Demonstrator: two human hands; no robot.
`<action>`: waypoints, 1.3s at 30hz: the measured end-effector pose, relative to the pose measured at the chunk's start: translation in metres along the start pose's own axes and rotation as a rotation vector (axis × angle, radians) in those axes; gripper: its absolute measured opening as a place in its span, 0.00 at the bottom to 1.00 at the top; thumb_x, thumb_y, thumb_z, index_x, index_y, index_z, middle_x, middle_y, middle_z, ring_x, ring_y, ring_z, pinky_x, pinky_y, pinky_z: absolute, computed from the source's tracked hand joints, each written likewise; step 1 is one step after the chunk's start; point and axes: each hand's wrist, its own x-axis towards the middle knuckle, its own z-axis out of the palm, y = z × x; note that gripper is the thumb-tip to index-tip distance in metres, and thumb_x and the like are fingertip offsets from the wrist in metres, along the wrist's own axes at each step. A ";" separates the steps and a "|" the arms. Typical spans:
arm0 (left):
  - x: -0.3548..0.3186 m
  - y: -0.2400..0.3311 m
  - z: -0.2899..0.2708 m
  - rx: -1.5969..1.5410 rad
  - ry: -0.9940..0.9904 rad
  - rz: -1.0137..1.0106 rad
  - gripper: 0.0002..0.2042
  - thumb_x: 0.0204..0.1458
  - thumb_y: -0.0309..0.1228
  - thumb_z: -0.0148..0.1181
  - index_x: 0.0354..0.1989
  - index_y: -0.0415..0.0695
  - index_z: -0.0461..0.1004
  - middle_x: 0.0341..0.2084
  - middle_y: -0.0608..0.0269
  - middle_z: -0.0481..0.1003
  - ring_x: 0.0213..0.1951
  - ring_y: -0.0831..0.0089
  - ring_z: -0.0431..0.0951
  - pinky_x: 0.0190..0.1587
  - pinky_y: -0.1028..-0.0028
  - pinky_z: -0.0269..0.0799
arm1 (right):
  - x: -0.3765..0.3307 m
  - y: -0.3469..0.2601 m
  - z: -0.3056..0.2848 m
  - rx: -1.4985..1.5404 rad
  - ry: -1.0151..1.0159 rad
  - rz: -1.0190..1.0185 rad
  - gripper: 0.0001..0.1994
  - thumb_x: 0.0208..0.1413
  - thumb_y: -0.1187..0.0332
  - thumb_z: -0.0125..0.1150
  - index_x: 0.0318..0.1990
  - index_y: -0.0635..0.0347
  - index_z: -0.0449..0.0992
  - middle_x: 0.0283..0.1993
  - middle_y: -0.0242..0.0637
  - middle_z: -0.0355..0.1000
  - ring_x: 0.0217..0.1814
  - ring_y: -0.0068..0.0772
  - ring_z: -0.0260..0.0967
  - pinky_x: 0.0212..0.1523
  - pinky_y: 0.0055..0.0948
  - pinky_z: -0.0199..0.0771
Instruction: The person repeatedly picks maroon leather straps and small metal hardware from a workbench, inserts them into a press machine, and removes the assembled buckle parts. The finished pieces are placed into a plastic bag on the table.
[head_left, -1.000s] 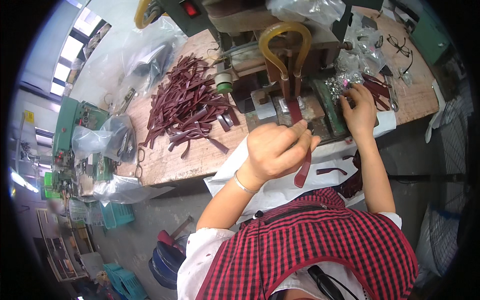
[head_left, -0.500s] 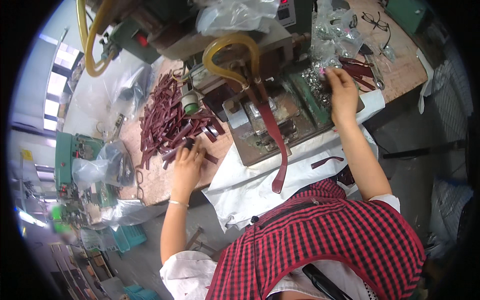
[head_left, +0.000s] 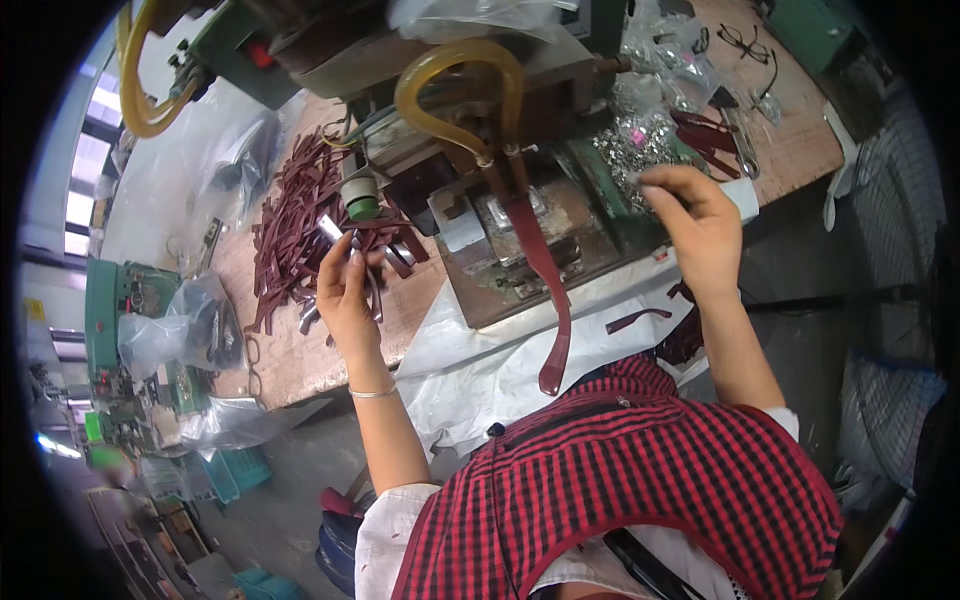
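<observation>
- Left hand (head_left: 347, 290) pinches a dark maroon leather strap with a metal end (head_left: 338, 232) above the heap of maroon straps (head_left: 290, 230) on the wooden bench (head_left: 300, 345); its grip is partly hidden
- Right hand (head_left: 700, 225), fingers curled, reaches the pile of small silvery metal fittings (head_left: 640, 145); whether it holds one cannot be told

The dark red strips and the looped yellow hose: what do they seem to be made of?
The dark red strips look like leather or imitation leather: flat, limp, matte, with one draping off the machine. The yellow hose looks like translucent flexible plastic or rubber: glossy and bent in a smooth loop.

Left hand (head_left: 347, 290) raised, fingers pinched together — right hand (head_left: 700, 225) extended forward, fingers curled downward.
</observation>
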 end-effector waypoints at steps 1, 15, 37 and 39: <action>0.004 0.004 0.007 0.074 -0.052 0.062 0.17 0.67 0.25 0.55 0.62 0.35 0.70 0.44 0.51 0.83 0.42 0.71 0.82 0.48 0.75 0.77 | 0.004 -0.017 0.010 0.003 -0.062 -0.022 0.08 0.60 0.77 0.64 0.46 0.65 0.82 0.42 0.34 0.81 0.45 0.22 0.77 0.51 0.23 0.75; -0.029 0.009 0.047 0.193 0.260 0.240 0.09 0.65 0.31 0.62 0.40 0.37 0.80 0.32 0.60 0.83 0.25 0.81 0.76 0.26 0.83 0.62 | 0.018 -0.031 0.088 0.282 -0.151 0.043 0.15 0.57 0.78 0.65 0.51 0.67 0.73 0.42 0.35 0.79 0.44 0.22 0.76 0.49 0.23 0.73; -0.052 0.089 0.147 0.725 -0.385 1.264 0.12 0.43 0.26 0.79 0.36 0.46 0.84 0.29 0.63 0.82 0.24 0.73 0.79 0.22 0.77 0.70 | 0.034 0.076 -0.010 -0.922 0.069 -0.286 0.11 0.47 0.64 0.73 0.39 0.52 0.85 0.59 0.45 0.75 0.68 0.52 0.66 0.64 0.48 0.69; -0.053 0.086 0.148 0.707 -0.378 1.263 0.12 0.43 0.26 0.79 0.36 0.46 0.84 0.29 0.62 0.82 0.24 0.73 0.79 0.22 0.77 0.70 | 0.036 0.075 -0.005 -0.922 0.111 -0.284 0.09 0.47 0.64 0.72 0.37 0.50 0.85 0.56 0.41 0.77 0.66 0.48 0.68 0.60 0.46 0.71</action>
